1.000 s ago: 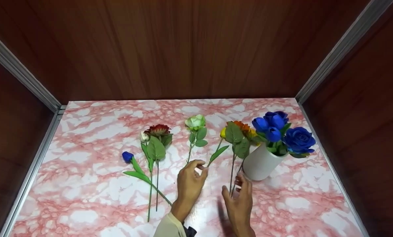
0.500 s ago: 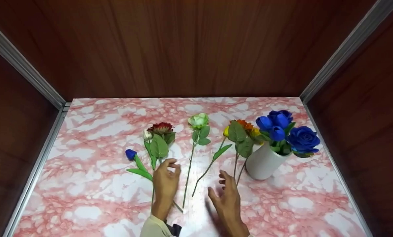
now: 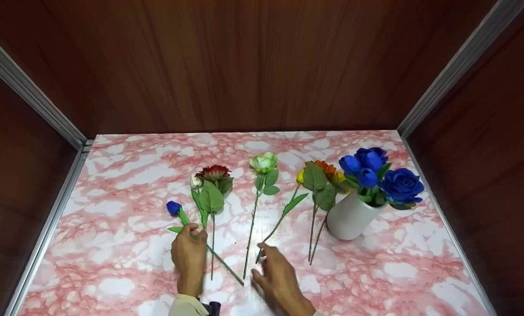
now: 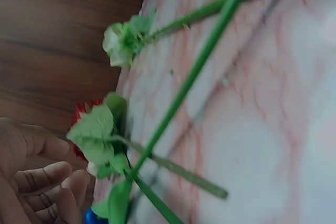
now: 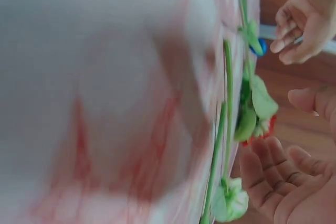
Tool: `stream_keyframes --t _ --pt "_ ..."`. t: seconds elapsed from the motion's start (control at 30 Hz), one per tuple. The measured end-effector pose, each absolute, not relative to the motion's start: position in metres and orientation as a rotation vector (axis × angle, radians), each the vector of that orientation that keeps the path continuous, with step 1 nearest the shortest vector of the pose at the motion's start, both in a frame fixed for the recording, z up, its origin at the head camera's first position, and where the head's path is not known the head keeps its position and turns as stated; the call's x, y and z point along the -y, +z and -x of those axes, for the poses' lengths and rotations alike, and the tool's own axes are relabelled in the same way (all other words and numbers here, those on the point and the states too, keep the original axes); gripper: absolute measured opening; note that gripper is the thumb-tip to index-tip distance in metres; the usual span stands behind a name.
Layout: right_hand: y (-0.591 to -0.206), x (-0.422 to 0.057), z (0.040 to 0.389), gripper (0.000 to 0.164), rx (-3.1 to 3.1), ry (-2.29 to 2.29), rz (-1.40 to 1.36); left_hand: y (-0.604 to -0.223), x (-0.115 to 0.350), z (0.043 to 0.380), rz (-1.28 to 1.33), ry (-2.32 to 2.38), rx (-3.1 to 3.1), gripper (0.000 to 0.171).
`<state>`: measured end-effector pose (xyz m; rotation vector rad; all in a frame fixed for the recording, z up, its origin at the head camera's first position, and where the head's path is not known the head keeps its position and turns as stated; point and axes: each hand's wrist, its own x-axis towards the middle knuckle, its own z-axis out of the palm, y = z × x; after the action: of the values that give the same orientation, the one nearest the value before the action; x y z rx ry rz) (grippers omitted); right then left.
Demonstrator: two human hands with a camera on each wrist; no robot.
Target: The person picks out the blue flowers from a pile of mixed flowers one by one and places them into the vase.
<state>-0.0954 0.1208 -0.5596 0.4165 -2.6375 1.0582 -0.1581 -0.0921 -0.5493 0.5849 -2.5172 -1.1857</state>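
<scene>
My left hand [image 3: 190, 259] hovers over the stem of the blue tulip [image 3: 173, 208], its fingers loosely bent and holding nothing in the left wrist view. Beside it lie a white tulip bud [image 3: 196, 181] and a dark red flower [image 3: 215, 172] with broad leaves. My right hand [image 3: 281, 278] is near the lower end of the yellow tulip's stem [image 3: 276, 227]; in the right wrist view its fingers are spread and bare. A pale green rose [image 3: 264, 163] lies between the hands, its stem pointing toward me.
A white vase [image 3: 353, 217] at the right holds blue tulips and a blue rose [image 3: 402, 186]. An orange flower [image 3: 324, 167] with leafy stems lies left of it. Brown panels [image 3: 253, 66] with metal edges enclose the marbled table [image 3: 125, 245].
My left hand has moved left, from the pale green rose's stem past the red flower to the blue tulip. My right hand has shifted left, away from the orange flower's stems. The flowers stay put.
</scene>
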Motion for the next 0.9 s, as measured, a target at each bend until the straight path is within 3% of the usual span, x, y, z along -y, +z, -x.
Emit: stream_keyframes --t 0.6,0.9 --pt "-0.571 -0.087 0.100 0.034 2.852 0.809 -0.648 -0.570 0.104 0.162 -0.770 -1.108 2.622 0.022" --pt "-0.578 -0.076 0.097 0.011 2.920 0.694 -0.668 -0.571 0.104 0.165 -0.870 -1.078 2.689 0.039"
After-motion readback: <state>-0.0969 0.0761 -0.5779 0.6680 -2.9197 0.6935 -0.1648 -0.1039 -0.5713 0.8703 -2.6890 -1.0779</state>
